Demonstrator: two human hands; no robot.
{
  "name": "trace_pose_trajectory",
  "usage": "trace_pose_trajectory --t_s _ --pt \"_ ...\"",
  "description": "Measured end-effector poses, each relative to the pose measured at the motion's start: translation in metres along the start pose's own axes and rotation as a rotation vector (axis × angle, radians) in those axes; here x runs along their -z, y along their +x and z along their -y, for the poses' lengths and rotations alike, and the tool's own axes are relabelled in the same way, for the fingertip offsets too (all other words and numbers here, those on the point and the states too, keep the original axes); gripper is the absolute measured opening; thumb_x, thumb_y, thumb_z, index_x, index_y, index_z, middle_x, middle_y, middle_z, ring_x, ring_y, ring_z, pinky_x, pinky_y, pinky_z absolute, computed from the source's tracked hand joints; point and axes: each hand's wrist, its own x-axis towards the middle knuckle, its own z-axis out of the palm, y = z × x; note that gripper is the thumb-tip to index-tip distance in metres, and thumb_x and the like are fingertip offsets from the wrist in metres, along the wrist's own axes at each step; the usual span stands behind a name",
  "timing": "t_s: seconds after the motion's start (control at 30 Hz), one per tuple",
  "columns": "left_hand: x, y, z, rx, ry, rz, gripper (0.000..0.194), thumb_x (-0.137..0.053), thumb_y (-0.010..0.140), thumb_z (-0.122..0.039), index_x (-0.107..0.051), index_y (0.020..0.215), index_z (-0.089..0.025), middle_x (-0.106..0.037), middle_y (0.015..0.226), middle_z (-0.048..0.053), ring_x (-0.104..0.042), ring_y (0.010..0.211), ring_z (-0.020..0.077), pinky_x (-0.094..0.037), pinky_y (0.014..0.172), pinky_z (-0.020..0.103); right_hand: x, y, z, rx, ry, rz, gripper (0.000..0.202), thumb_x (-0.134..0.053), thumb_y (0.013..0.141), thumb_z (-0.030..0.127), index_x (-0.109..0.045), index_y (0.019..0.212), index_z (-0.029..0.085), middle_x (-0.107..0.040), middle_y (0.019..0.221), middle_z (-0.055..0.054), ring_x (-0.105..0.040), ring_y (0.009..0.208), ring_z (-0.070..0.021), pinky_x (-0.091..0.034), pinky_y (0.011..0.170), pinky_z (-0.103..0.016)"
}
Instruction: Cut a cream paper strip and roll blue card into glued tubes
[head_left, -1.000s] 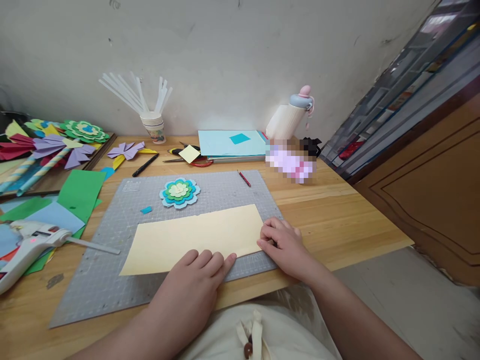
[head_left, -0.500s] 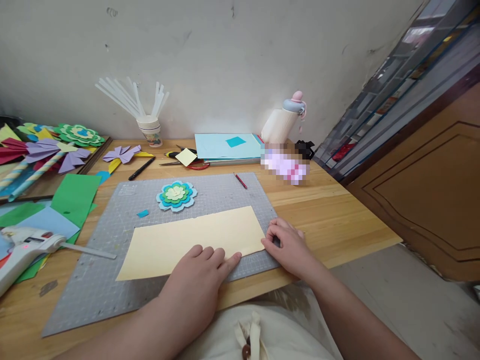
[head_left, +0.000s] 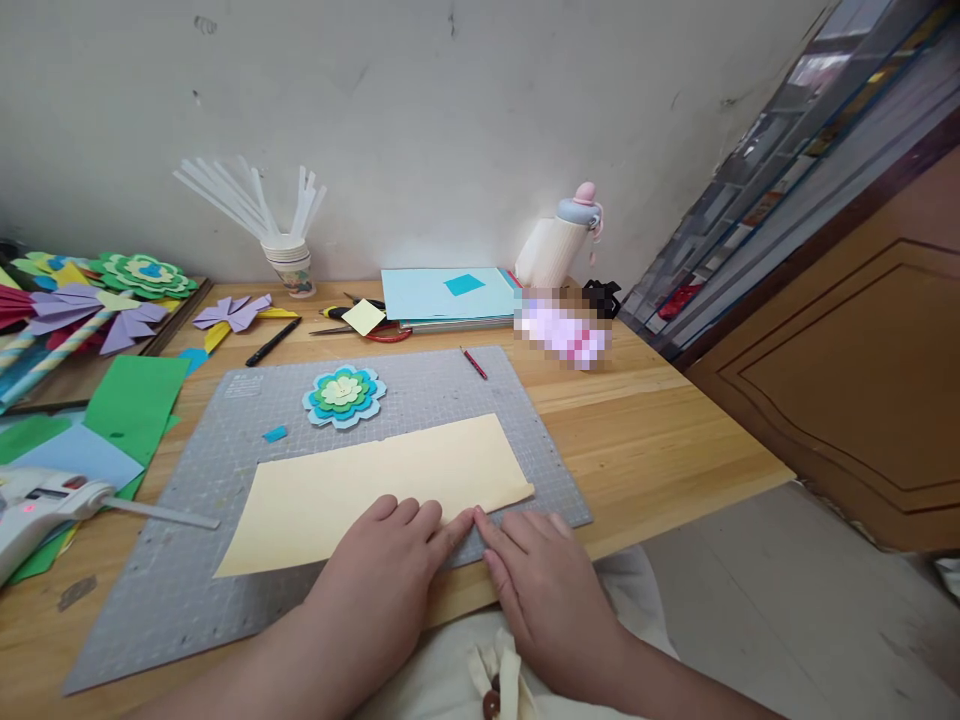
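A long cream-yellow sheet of paper point(head_left: 375, 475) lies slantwise on the grey cutting mat point(head_left: 247, 420). Its near edge curls up slightly towards the right corner. My left hand point(head_left: 382, 570) is closed over that near edge, fingers bent, one digit stretched to the right along it. My right hand point(head_left: 540, 580) rests at the same edge with its index finger stretched out and its thumb apart. The two fingertips meet at the paper's edge. Beyond the sheet lie a layered paper flower point(head_left: 345, 396) and a small blue paper scrap point(head_left: 275, 433).
A white glue gun point(head_left: 52, 510) lies at the left by green paper point(head_left: 139, 395). Behind the mat are a black pen point(head_left: 273, 342), scissors point(head_left: 386, 335), a light-blue sheet point(head_left: 420, 293) and a cup of white sticks point(head_left: 292, 268). A red pencil point(head_left: 474, 364) and a bottle point(head_left: 555, 250) are further right.
My right hand has left the paper's right corner and moved left along the near edge to my left fingertip. That corner now shows a slight curl. My left hand has stayed nearly in place.
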Motion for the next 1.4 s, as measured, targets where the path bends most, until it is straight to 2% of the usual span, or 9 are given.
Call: trace_pose_trajectory --t_s 0.23,0.6,0.7,0.77,0.87,0.97,1.13,1.23,1.4 --pt "0.004 0.001 0.000 0.008 -0.015 0.031 0.060 -0.045 0.083 -0.016 -0.036 0.141 -0.029 -0.061 0.105 0.003 -0.055 0.089 0.0203 -0.037 0.079 0.037 0.009 -0.001 -0.009 -0.100 -0.116 -0.008 0.035 -0.035 0.095 0.019 -0.062 0.117 0.018 -0.063 0.080 -0.008 -0.050 0.073 -0.0221 -0.024 0.066 -0.038" --pt "0.002 -0.002 -0.002 0.029 -0.019 0.002 0.063 -0.045 0.080 -0.013 -0.036 0.141 -0.029 -0.060 0.104 0.005 -0.055 0.089 0.0212 -0.037 0.079 0.037 0.015 -0.014 -0.055 -0.239 -0.070 -0.042 0.036 -0.031 0.098 0.023 -0.066 0.101 0.021 -0.066 0.083 -0.006 -0.057 0.078 -0.0213 -0.030 0.068 -0.037" --pt "0.000 -0.002 -0.004 0.036 -0.045 -0.019 0.065 -0.047 0.078 -0.013 -0.037 0.140 -0.029 -0.060 0.104 0.005 -0.054 0.088 0.0225 -0.037 0.079 0.038 0.015 -0.009 -0.047 -0.213 -0.020 -0.167 0.033 -0.031 0.098 0.024 -0.062 0.109 0.020 -0.067 0.099 -0.008 -0.058 0.093 -0.0232 -0.035 0.080 -0.041" --pt "0.000 -0.003 -0.005 0.044 -0.062 -0.046 0.063 -0.047 0.078 -0.014 -0.039 0.139 -0.030 -0.060 0.103 0.005 -0.053 0.089 0.0232 -0.037 0.080 0.039 0.013 -0.005 -0.036 -0.081 0.014 -0.224 0.035 -0.034 0.097 0.021 -0.052 0.126 0.016 -0.062 0.119 -0.011 -0.052 0.112 -0.0237 -0.033 0.094 -0.044" --pt "0.001 -0.007 -0.003 0.082 -0.092 -0.101 0.059 -0.046 0.078 -0.013 -0.045 0.134 -0.033 -0.060 0.101 0.003 -0.052 0.091 0.0234 -0.036 0.081 0.039 0.004 -0.001 -0.020 0.193 0.039 -0.048 0.048 -0.037 0.095 0.018 -0.033 0.142 0.010 -0.046 0.143 -0.011 -0.037 0.133 -0.0197 -0.027 0.109 -0.042" --pt "-0.002 -0.021 0.008 0.177 -0.134 -0.179 0.052 -0.047 0.079 -0.010 -0.053 0.125 -0.034 -0.060 0.100 0.001 -0.052 0.093 0.0212 -0.034 0.082 0.037 -0.003 0.002 -0.014 0.311 -0.024 0.125 0.051 -0.040 0.094 0.020 -0.031 0.144 0.014 -0.034 0.151 -0.007 -0.030 0.138 -0.0212 -0.028 0.111 -0.045" --pt "-0.018 -0.064 0.038 0.387 -0.185 -0.361 0.017 -0.048 0.090 -0.032 -0.062 0.098 -0.027 -0.062 0.096 0.000 -0.055 0.091 0.0199 -0.031 0.082 0.036 -0.005 0.001 -0.020 0.315 -0.069 0.162 0.051 -0.041 0.095 0.023 -0.032 0.145 0.017 -0.028 0.152 -0.003 -0.030 0.138 -0.0216 -0.031 0.111 -0.047" --pt "-0.026 -0.082 0.047 0.391 -0.258 -0.346 0.021 -0.047 0.091 -0.039 -0.061 0.084 -0.026 -0.062 0.085 -0.003 -0.056 0.082 0.0180 -0.031 0.078 0.034 -0.004 0.000 -0.023 0.307 -0.056 0.170 0.052 -0.040 0.096 0.023 -0.029 0.146 0.017 -0.027 0.152 -0.003 -0.030 0.138 -0.0210 -0.030 0.112 -0.048" --pt "-0.028 -0.070 0.041 0.384 -0.302 -0.388 0.023 -0.044 0.093 -0.036 -0.059 0.081 -0.024 -0.062 0.082 -0.002 -0.055 0.079 0.0182 -0.031 0.077 0.034 -0.002 0.002 -0.025 0.273 -0.048 0.182 0.053 -0.040 0.095 0.023 -0.029 0.146 0.016 -0.024 0.153 -0.005 -0.027 0.140 -0.0218 -0.030 0.112 -0.049"
